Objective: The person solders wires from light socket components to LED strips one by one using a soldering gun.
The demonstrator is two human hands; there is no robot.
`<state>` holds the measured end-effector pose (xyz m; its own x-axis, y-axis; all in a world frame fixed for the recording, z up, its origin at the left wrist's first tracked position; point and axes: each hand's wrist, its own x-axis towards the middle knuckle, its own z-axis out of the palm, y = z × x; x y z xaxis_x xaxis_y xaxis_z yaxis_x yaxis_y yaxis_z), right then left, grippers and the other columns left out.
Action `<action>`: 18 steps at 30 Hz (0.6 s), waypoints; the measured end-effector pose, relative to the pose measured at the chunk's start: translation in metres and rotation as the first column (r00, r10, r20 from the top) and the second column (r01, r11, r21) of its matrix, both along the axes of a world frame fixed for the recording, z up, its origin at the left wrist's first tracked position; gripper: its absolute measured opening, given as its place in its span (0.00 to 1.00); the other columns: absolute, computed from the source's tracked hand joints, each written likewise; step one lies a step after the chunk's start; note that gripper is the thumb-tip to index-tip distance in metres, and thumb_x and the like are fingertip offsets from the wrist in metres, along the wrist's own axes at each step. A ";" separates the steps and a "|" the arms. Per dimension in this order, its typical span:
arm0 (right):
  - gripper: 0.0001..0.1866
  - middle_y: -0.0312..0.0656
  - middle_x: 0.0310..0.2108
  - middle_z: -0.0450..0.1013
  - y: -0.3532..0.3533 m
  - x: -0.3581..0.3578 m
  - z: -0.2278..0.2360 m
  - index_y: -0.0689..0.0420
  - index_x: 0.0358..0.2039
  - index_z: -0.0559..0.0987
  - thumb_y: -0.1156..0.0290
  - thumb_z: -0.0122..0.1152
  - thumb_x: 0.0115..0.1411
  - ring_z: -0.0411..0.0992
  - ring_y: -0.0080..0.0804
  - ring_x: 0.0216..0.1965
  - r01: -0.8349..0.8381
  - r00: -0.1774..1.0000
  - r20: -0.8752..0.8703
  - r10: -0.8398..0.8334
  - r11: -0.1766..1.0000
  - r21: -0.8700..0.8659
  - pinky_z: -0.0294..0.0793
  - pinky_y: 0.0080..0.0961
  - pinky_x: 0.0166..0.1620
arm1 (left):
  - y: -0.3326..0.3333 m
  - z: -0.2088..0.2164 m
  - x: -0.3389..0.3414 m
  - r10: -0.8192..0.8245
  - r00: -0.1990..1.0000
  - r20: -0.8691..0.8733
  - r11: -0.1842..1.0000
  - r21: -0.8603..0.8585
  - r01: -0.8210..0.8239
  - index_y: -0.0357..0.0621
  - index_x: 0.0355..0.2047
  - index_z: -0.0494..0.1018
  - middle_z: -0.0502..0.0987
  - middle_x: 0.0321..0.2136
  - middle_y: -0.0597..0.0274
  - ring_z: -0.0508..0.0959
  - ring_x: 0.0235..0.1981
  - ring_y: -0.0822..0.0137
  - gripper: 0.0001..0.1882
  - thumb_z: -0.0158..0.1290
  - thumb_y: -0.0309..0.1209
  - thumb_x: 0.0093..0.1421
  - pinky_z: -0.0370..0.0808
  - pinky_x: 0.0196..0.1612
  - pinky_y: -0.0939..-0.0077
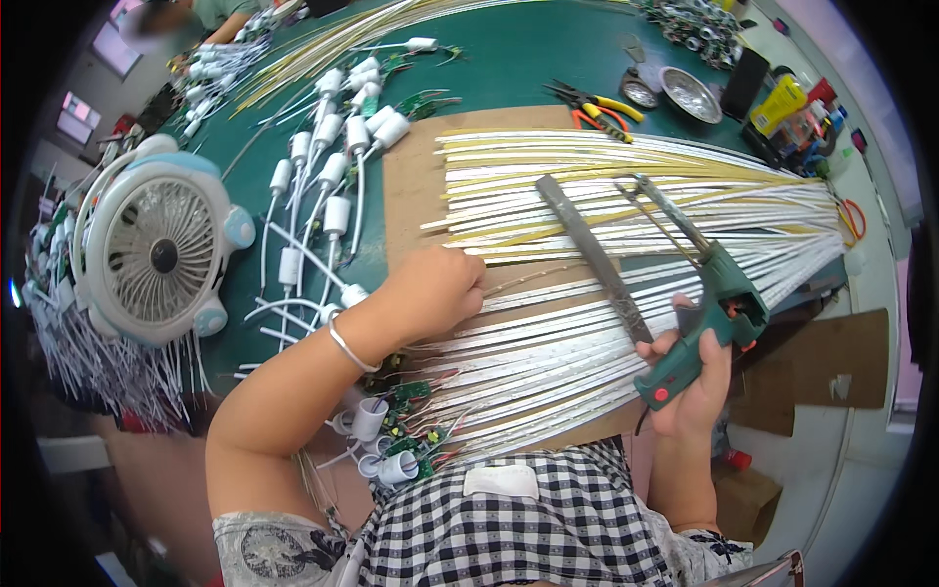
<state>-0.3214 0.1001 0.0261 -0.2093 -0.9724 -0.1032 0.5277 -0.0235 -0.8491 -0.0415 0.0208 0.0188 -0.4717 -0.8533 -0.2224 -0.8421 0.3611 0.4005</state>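
My left hand [435, 292] is closed in a fist at the left ends of the rows, with its fingertips partly hidden. A thin LED strip [533, 278] runs from its fingers to the right. My right hand [696, 386] grips a green pistol-shaped soldering gun [724, 284] by its handle, its metal tip pointing up and left over the strips. White and yellow LED strips [548, 352] fan across a brown board [416, 176]. Under the gun's tip, a flat grey metal bar [592, 249] lies slantwise across them, its near end beside my right fingers.
White lamp holders with wires [337, 215] lie left of the board; more holders [370, 419] with circuit boards sit near my apron. A fan [161, 254] stands at the left. Pliers [606, 108] and a metal dish [691, 95] lie beyond. Another person's arm [228, 27] shows far left.
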 end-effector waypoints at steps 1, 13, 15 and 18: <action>0.25 0.53 0.51 0.65 0.000 -0.001 0.000 0.61 0.59 0.55 0.67 0.43 0.63 0.72 0.31 0.32 0.014 0.999 0.029 -0.014 1.000 -0.001 0.80 0.39 0.36 | 0.003 -0.001 0.004 0.027 1.000 0.008 1.000 0.003 -0.027 0.40 0.27 0.73 0.77 0.25 0.48 0.77 0.29 0.49 0.06 0.50 0.30 0.53 0.74 0.34 0.58; 0.24 0.52 0.52 0.64 -0.009 0.004 -0.004 0.61 0.59 0.56 0.67 0.42 0.64 0.73 0.29 0.32 -0.016 1.000 0.016 0.016 1.000 0.007 0.80 0.37 0.36 | 0.019 0.009 -0.005 -0.011 0.990 0.142 0.991 -0.130 0.029 0.42 0.38 0.66 0.72 0.31 0.53 0.77 0.30 0.50 0.09 0.46 0.24 0.54 0.74 0.30 0.60; 0.24 0.53 0.52 0.63 -0.009 0.001 -0.008 0.60 0.59 0.55 0.68 0.42 0.64 0.73 0.29 0.32 -0.031 0.999 0.025 0.031 0.999 -0.017 0.80 0.37 0.36 | 0.016 -0.001 -0.002 -0.009 0.995 0.097 0.987 -0.159 0.024 0.42 0.37 0.67 0.72 0.31 0.53 0.77 0.30 0.49 0.09 0.46 0.25 0.54 0.74 0.30 0.59; 0.24 0.53 0.52 0.63 -0.008 -0.002 -0.010 0.60 0.59 0.55 0.68 0.41 0.64 0.73 0.29 0.32 -0.018 1.000 0.020 0.018 1.000 -0.005 0.80 0.37 0.36 | 0.009 -0.003 0.001 -0.012 0.996 0.087 0.987 -0.158 0.026 0.42 0.34 0.68 0.73 0.31 0.51 0.79 0.30 0.52 0.07 0.48 0.25 0.54 0.76 0.29 0.60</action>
<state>-0.3239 0.0917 0.0166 -0.1893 -0.9765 -0.1026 0.5449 -0.0176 -0.8383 -0.0408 0.0299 0.0155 -0.4730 -0.8722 -0.1246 -0.8633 0.4306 0.2634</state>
